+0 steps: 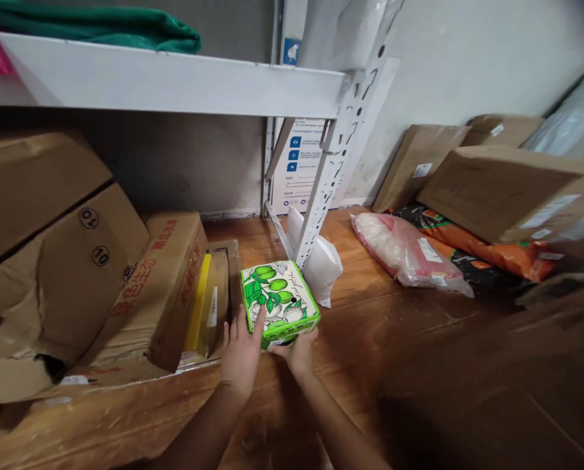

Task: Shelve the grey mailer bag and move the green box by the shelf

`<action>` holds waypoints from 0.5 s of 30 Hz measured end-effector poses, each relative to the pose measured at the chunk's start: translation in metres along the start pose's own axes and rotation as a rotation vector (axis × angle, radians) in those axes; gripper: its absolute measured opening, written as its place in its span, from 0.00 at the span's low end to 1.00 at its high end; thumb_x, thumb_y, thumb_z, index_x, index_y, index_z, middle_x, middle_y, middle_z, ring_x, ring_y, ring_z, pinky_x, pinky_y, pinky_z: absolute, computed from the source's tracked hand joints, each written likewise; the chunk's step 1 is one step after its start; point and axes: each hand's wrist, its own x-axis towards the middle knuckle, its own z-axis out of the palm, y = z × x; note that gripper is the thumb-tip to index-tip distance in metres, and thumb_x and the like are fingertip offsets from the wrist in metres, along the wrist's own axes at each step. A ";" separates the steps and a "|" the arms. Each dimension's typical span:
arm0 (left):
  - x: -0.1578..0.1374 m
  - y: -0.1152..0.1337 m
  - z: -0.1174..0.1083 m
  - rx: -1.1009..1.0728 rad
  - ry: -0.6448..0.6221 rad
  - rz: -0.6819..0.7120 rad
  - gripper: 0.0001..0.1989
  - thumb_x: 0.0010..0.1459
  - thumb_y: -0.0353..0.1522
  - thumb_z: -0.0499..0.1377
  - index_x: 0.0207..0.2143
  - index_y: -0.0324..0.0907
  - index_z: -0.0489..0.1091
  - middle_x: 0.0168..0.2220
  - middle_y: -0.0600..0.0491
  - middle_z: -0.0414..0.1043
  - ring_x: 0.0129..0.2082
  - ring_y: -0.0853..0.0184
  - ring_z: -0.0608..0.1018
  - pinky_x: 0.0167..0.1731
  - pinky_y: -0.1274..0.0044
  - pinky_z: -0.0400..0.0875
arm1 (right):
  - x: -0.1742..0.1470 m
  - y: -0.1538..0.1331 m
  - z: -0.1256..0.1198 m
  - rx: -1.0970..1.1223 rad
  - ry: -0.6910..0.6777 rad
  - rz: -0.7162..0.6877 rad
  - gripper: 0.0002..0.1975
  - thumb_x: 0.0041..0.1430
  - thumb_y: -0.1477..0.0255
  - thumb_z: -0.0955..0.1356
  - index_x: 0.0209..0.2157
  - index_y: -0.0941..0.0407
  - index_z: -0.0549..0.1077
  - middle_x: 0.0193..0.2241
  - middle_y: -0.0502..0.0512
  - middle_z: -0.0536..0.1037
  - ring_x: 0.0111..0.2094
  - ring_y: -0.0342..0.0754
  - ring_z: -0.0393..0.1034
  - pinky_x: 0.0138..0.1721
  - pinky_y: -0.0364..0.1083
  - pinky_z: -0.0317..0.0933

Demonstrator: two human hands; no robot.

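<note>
Hands gripping green fruit-print box [279, 300], left hand [242, 352] at side, right hand [298, 349] beneath, box tilted back.

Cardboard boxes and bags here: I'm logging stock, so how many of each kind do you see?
Plain brown cardboard boxes: 6
Green printed box, held in both hands: 1
Bags on the floor: 3
Total: 10

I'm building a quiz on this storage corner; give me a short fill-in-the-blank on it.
1. Both hands hold a box printed with ____ fruit.
2. The box sits on a ____ floor.
3. The left hand lies on the box's ____ side.

Missing words: green; wooden; left
</note>
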 end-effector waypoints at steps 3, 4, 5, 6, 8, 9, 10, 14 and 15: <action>0.009 0.003 -0.009 0.079 -0.104 0.009 0.34 0.59 0.16 0.45 0.64 0.48 0.57 0.65 0.31 0.54 0.58 0.50 0.71 0.53 0.63 0.71 | 0.004 -0.009 -0.009 -0.036 -0.013 0.017 0.69 0.15 0.70 0.80 0.59 0.60 0.40 0.58 0.75 0.62 0.60 0.64 0.60 0.57 0.56 0.64; 0.015 0.001 -0.014 0.061 -0.171 0.002 0.36 0.58 0.15 0.45 0.66 0.48 0.54 0.66 0.30 0.50 0.57 0.50 0.72 0.51 0.65 0.72 | 0.006 -0.011 -0.010 -0.058 -0.025 0.013 0.69 0.15 0.71 0.80 0.59 0.61 0.40 0.59 0.76 0.60 0.61 0.65 0.59 0.58 0.56 0.62; 0.022 -0.001 -0.019 0.029 -0.237 -0.001 0.37 0.58 0.15 0.45 0.67 0.49 0.50 0.67 0.29 0.47 0.57 0.50 0.72 0.50 0.67 0.73 | 0.008 -0.013 -0.010 -0.082 -0.042 0.020 0.69 0.15 0.71 0.80 0.59 0.62 0.39 0.60 0.77 0.58 0.60 0.65 0.59 0.58 0.56 0.62; 0.029 -0.004 -0.025 -0.008 -0.292 0.006 0.39 0.57 0.15 0.46 0.68 0.49 0.46 0.67 0.28 0.44 0.57 0.50 0.72 0.51 0.68 0.72 | 0.010 -0.016 -0.010 -0.112 -0.057 0.037 0.70 0.16 0.71 0.80 0.59 0.62 0.39 0.60 0.78 0.57 0.60 0.65 0.60 0.58 0.55 0.62; 0.043 -0.010 -0.035 -0.073 -0.361 0.038 0.42 0.56 0.17 0.53 0.69 0.48 0.41 0.68 0.27 0.38 0.59 0.47 0.69 0.54 0.66 0.68 | 0.014 -0.023 -0.007 -0.206 -0.051 0.087 0.70 0.16 0.71 0.80 0.60 0.65 0.39 0.60 0.81 0.54 0.58 0.66 0.63 0.58 0.55 0.61; 0.047 -0.013 -0.038 -0.093 -0.376 0.048 0.45 0.55 0.18 0.57 0.69 0.48 0.40 0.68 0.26 0.36 0.60 0.45 0.68 0.56 0.65 0.66 | 0.015 -0.026 -0.004 -0.260 -0.037 0.103 0.70 0.17 0.71 0.80 0.60 0.66 0.39 0.60 0.83 0.54 0.57 0.67 0.63 0.58 0.55 0.61; 0.049 -0.014 -0.041 -0.103 -0.388 0.046 0.48 0.53 0.19 0.60 0.69 0.47 0.39 0.68 0.26 0.35 0.60 0.44 0.67 0.57 0.64 0.65 | 0.015 -0.030 -0.003 -0.307 -0.022 0.109 0.70 0.18 0.71 0.80 0.61 0.67 0.39 0.60 0.84 0.54 0.57 0.68 0.63 0.58 0.55 0.61; 0.037 -0.008 -0.040 -0.082 -0.363 -0.005 0.39 0.58 0.17 0.49 0.69 0.47 0.43 0.69 0.28 0.35 0.60 0.45 0.68 0.58 0.58 0.64 | 0.008 -0.035 -0.005 -0.384 -0.021 0.109 0.67 0.22 0.74 0.80 0.61 0.74 0.41 0.59 0.89 0.53 0.59 0.70 0.60 0.58 0.55 0.60; 0.033 -0.004 -0.038 -0.076 -0.347 -0.015 0.37 0.59 0.16 0.45 0.68 0.47 0.44 0.69 0.28 0.36 0.60 0.46 0.67 0.59 0.57 0.62 | 0.005 -0.033 -0.009 -0.387 -0.023 0.100 0.65 0.24 0.75 0.79 0.61 0.75 0.42 0.60 0.90 0.52 0.59 0.70 0.60 0.58 0.55 0.60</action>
